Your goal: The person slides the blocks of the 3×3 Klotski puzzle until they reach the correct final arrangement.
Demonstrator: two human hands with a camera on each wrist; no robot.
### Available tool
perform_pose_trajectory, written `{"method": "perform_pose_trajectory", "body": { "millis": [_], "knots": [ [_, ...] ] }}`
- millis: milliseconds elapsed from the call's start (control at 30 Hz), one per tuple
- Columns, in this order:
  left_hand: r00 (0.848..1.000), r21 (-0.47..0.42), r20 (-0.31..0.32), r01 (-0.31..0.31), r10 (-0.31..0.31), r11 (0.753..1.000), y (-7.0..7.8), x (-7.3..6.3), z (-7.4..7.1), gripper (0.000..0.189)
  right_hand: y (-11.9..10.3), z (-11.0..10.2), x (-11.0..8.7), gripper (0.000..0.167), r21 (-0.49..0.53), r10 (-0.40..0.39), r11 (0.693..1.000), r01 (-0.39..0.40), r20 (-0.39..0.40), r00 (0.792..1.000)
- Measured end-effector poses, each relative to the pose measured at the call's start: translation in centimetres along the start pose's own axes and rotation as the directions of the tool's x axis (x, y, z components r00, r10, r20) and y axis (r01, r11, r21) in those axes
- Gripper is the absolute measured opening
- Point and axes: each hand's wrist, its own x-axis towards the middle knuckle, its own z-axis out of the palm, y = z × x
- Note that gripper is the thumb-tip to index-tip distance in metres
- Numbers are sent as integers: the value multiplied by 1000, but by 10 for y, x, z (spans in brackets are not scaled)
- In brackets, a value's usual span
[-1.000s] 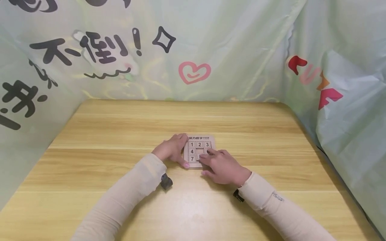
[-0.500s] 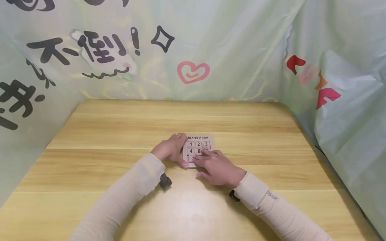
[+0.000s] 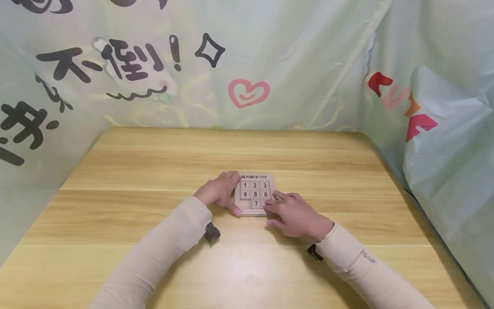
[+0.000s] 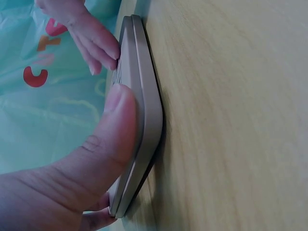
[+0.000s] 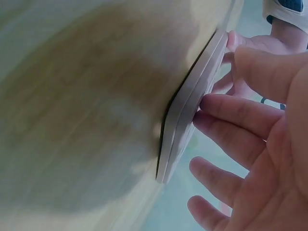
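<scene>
A flat sliding number puzzle (image 3: 251, 212) lies on the wooden table. Its top row reads 1, 2, 3 and the middle row 4, 8, 6. Below, the 7 tile (image 3: 256, 204) sits in the middle column, with a gap to its left. My left hand (image 3: 220, 191) grips the board's left side, thumb (image 4: 118, 120) at the near corner and fingers round the far one. Over the lower right tile, my right hand (image 3: 297, 216) touches the face with extended fingertips (image 5: 204, 103), partly covering that tile. Its thumb and other fingers are spread.
The wooden table (image 3: 154, 163) extends around the puzzle on every side. A pale green printed curtain (image 3: 308, 64) encloses its back and both sides. Each wrist wears a dark camera, and the left one (image 3: 212, 232) hangs close above the tabletop.
The 8 tile slid up into the centre, then the 7 tile slid right from the lower left corner. My right hand went left, then back right. My left hand kept its grip.
</scene>
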Motion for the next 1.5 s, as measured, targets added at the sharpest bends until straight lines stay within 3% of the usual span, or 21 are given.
{"method": "perform_pose_trajectory", "body": {
  "millis": [600, 867, 1167, 1500],
  "knots": [
    [1000, 22, -1, -8, 8, 1000, 0, 0, 0, 101, -12, 5, 17, 44, 16, -87, 996, 87, -13, 996],
    [1000, 11, -4, -10, 10, 1000, 0, -1, 0, 101, -11, 5, 18, 46, 27, -77, 997, 76, 7, 997],
    [1000, 11, 1, -16, 16, 1000, 1, -1, 0, 102, -3, 2, 23, 45, 9, -29, 1000, 29, -37, 999],
    [1000, 6, -1, -6, 6, 1000, 1, 0, 0, 102, -2, -1, 15, 45, 20, -33, 999, 32, 29, 999]
  ]
}}
